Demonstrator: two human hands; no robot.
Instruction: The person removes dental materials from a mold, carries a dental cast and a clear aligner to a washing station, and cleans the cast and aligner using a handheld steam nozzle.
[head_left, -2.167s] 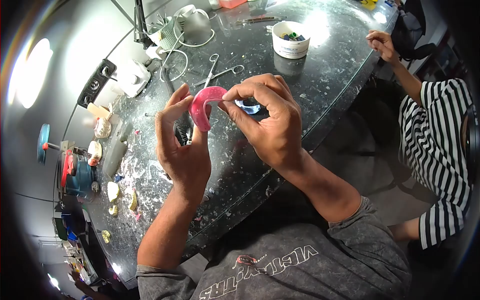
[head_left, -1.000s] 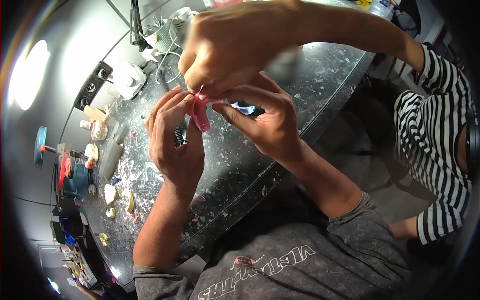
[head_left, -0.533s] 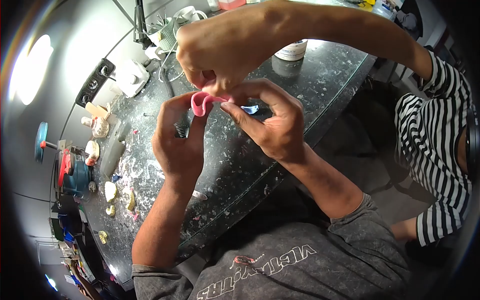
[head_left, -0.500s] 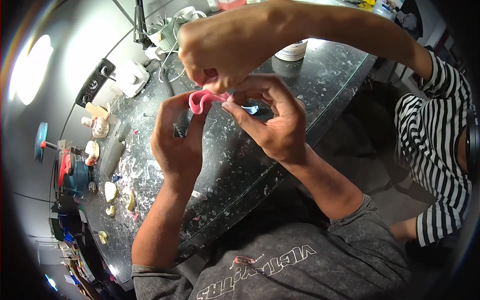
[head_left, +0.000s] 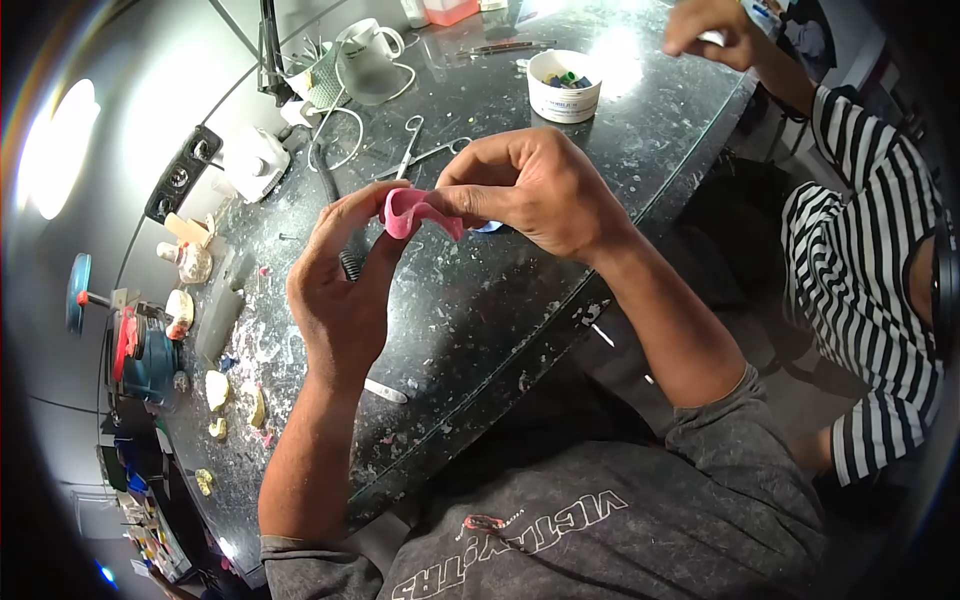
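A glossy pink, curved piece that looks like a denture base (head_left: 403, 214) is held up over the dark, speckled worktop. My left hand (head_left: 340, 295) pinches its left end between thumb and fingers. On the other side, my right hand (head_left: 548, 195) grips the right part with curled fingers, which hide some of it. Behind my hands lie metal scissors (head_left: 407, 150). A small blue object (head_left: 488, 227) shows just under my right fingers. Near my left forearm rests a pale, flat tool (head_left: 385, 391).
A co-worker's hand (head_left: 712, 35) is at the upper right, holding something small and white. Farther back stand a white tub (head_left: 565, 98) with small coloured pieces and a mug (head_left: 372, 65). Yellowish plaster pieces (head_left: 217, 390) and a grey-blue machine (head_left: 150, 355) are at left.
The co-worker's arm has drawn back from over my hands to the upper right, uncovering the scissors and tub. My right hand has turned over on the pink piece, palm now lower.
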